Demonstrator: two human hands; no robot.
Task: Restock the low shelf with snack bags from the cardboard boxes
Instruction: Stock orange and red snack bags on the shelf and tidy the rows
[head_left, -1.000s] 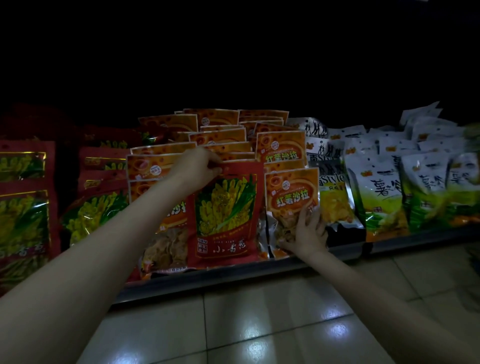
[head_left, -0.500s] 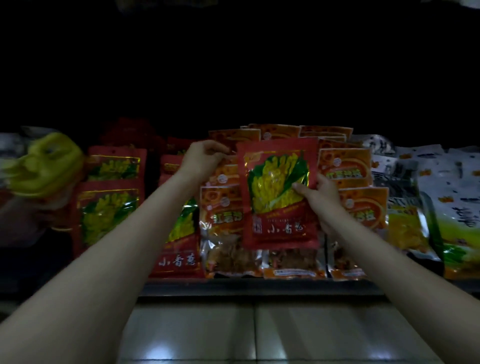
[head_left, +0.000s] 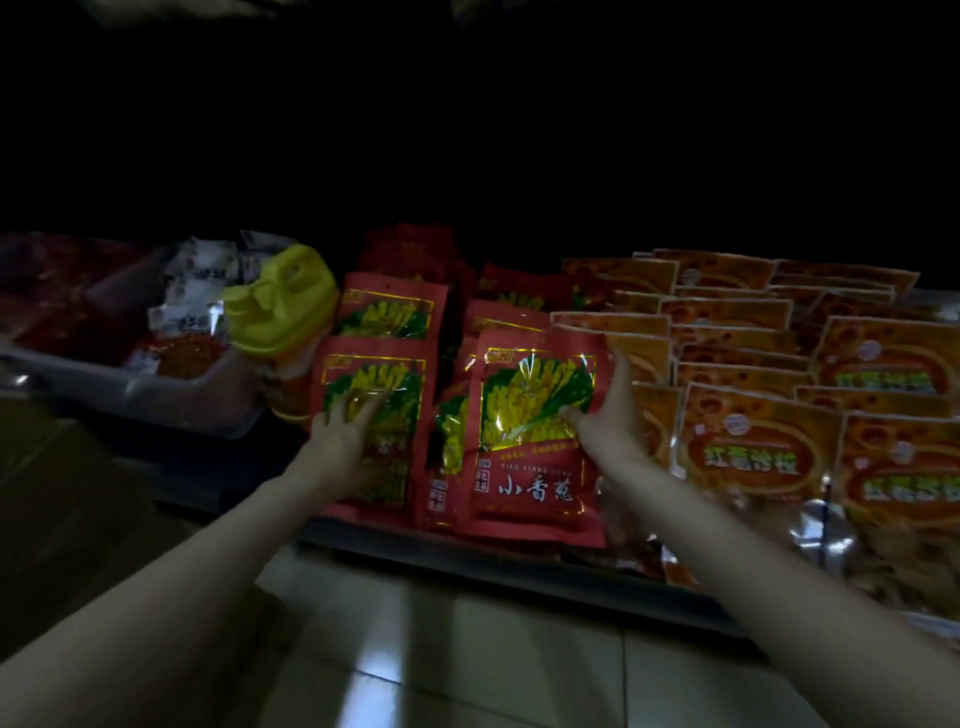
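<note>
Hands both at the low shelf (head_left: 467, 558), head view, dim light. Right hand (head_left: 610, 423) grips the right edge of a red snack bag (head_left: 530, 447) with a yellow-and-green picture and white characters: thumb pressed on the front face, fingers reaching up along and behind the edge. That bag stands upright at the shelf front, its bottom near the lip, overlapping another red bag just to its left. Left hand (head_left: 345, 439) lies flat on the front of a second red bag (head_left: 371, 415) further left, fingers spread apart and straight, not curled round it. More red bags (head_left: 389, 309) stand behind. Orange snack bags (head_left: 753, 452) fill the shelf to the right in overlapping rows. Yellow plastic container (head_left: 283, 306) sits left of the red bags, beside a grey tray (head_left: 171, 395) of small packets. Tiled floor (head_left: 467, 665) below.
</note>
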